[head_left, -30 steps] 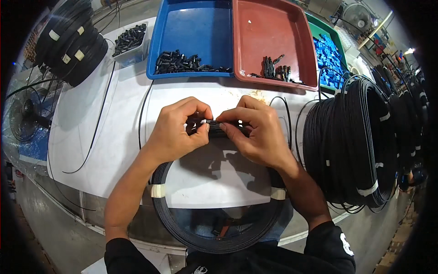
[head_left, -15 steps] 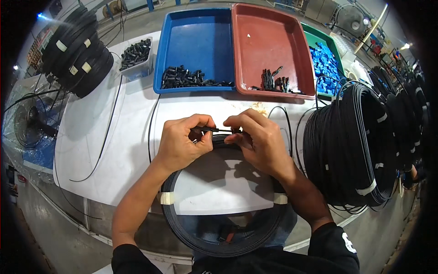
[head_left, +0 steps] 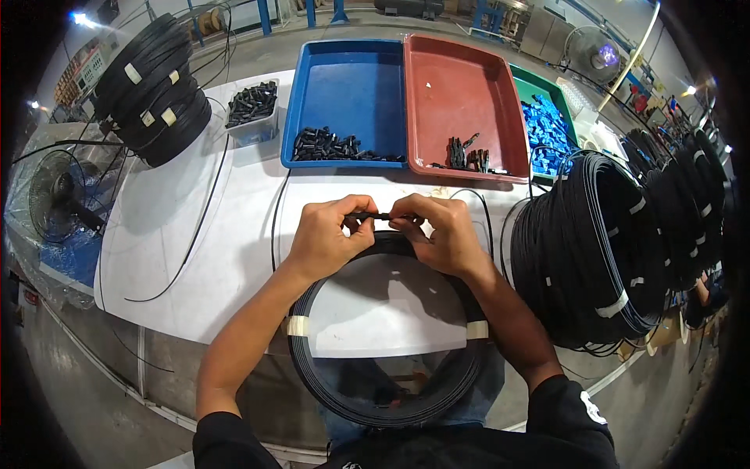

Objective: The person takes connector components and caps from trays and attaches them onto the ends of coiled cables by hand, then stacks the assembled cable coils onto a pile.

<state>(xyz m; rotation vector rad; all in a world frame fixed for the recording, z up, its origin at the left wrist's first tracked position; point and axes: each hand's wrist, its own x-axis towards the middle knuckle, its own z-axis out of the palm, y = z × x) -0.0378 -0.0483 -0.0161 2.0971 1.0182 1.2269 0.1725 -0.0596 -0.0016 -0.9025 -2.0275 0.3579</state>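
Head view: your left hand [head_left: 326,238] and right hand [head_left: 442,234] meet at table centre, fingers curled nearly closed, thumbs and forefingers pinched on a short black cable end [head_left: 380,216] stretched between them; its long axis runs left to right, level with the table edge, and both hands grip it about equally, left at its left tip, right at its right. Just below your hands lies the black cable coil [head_left: 388,336], a flat ring bound with two pale tape wraps [head_left: 298,325], its far arc touching your knuckles, its near arc hanging over the table's near edge toward your lap. Cannot tell whether a small connector sits on the pinched end; too small. White table [head_left: 195,203] carries a loose black wire [head_left: 205,219] trailing left. Far side: blue tray [head_left: 351,86] with a row of small black parts [head_left: 332,146] along its near wall, red tray [head_left: 461,94] with a few dark clips [head_left: 466,154], green tray [head_left: 539,86] holding blue pieces [head_left: 549,125], all beyond your hands and well apart. Far left, a clear tub of black parts [head_left: 251,105] beside a stack of taped coils [head_left: 156,86]. Right, a big bundle of finished coils [head_left: 601,250] stands near your right forearm. Fan [head_left: 58,199] off the left edge
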